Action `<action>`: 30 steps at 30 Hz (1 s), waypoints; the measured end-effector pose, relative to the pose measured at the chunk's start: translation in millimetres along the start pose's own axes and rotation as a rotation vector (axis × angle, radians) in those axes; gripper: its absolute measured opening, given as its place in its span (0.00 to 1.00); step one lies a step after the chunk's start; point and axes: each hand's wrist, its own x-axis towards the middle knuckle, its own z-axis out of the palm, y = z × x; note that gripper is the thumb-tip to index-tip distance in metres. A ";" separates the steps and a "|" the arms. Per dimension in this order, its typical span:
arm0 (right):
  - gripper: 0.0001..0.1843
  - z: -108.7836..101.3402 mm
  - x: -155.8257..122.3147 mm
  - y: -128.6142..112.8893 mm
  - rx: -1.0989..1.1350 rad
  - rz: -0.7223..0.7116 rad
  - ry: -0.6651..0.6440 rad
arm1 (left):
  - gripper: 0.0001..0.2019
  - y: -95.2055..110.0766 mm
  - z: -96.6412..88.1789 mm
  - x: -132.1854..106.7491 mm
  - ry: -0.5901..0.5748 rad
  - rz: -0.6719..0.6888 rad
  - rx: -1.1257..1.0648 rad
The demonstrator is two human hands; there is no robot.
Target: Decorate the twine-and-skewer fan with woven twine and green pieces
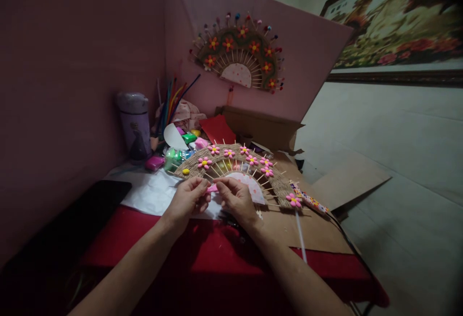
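Observation:
A small pink piece of soft clay [212, 188] is pinched between my two hands, in front of a fan. My left hand [190, 196] and my right hand [237, 200] both have thumb and fingers closed on it. The fan [282, 186], woven from twine over thin sticks, lies on the table just beyond my hands. Several pink flowers with yellow centres [204, 162] sit along its band. At its left end is a lone yellow oval [185, 171] without petals. A spotted half-round piece [249, 185] forms the fan's base, partly hidden by my right hand.
A purple tumbler [134, 125] stands back left near colourful pipe cleaners [173, 96] and clay packets [188, 138]. A decorated corded tool [309, 198] rests on cardboard [318, 231] at right. Another flowered fan [240, 55] is on the pink panel. A dark flat object [90, 210] lies left.

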 end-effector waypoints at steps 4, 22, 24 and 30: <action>0.11 1.7 -3.9 -1.1 -0.199 -0.164 0.005 | 0.19 0.8 0.9 -0.8 0.007 0.012 -0.010; 0.13 -7.8 0.0 -3.9 0.294 0.104 -0.099 | 0.21 0.6 -2.7 1.8 0.029 0.042 -0.034; 0.15 -5.5 -0.6 -3.4 0.239 0.075 -0.087 | 0.20 1.1 -2.1 0.1 -0.031 0.024 -0.031; 0.11 0.1 -1.7 -3.2 0.221 -0.027 0.008 | 0.18 -0.2 -1.9 -1.5 -0.134 0.004 -0.010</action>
